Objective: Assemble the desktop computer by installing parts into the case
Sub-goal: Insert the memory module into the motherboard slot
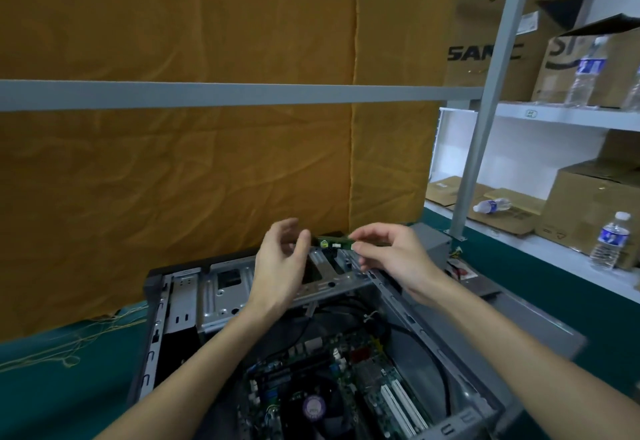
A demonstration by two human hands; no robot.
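An open grey computer case [180, 304] lies on its side on the green table. Inside it sits a green motherboard [374, 370] with a round cooler fan [313, 405] and white expansion slots [403, 405]. Above the case's far end I hold a small green memory stick [333, 242] level in the air. My left hand [280, 266] pinches its left end and my right hand [391, 256] pinches its right end. Black cables run across the case interior.
An orange cloth hangs behind the table, crossed by a grey metal bar [225, 95]. A grey power supply [436, 242] lies just right of the case. White shelves at right carry cardboard boxes [588, 211] and water bottles [611, 240]. A grey post [485, 104] stands at the table's right.
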